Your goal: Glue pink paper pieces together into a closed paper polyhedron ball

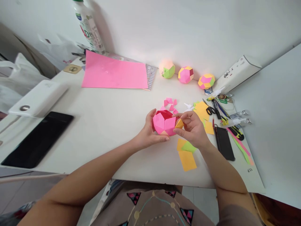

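Observation:
A partly open pink paper ball [164, 123] is held above the white table, its darker inside showing through a gap at the top. My left hand [150, 131] wraps round its left side, thumb along the bottom. At the ball's right side, my right hand [191, 125] pinches a folded orange paper piece [179, 124] between thumb and fingers, against the ball's edge. Small folded pink pieces [169, 101] lie just behind the ball. Orange sheets [187, 160] and a green sheet [188, 146] lie in front of my right hand.
Three finished paper balls [185, 74] stand along the wall. Scissors [210, 110], pens, glue bottles and a black case [224, 143] crowd the right side. A large pink sheet [115, 73] lies at the back left, a black phone [39, 139] at the left.

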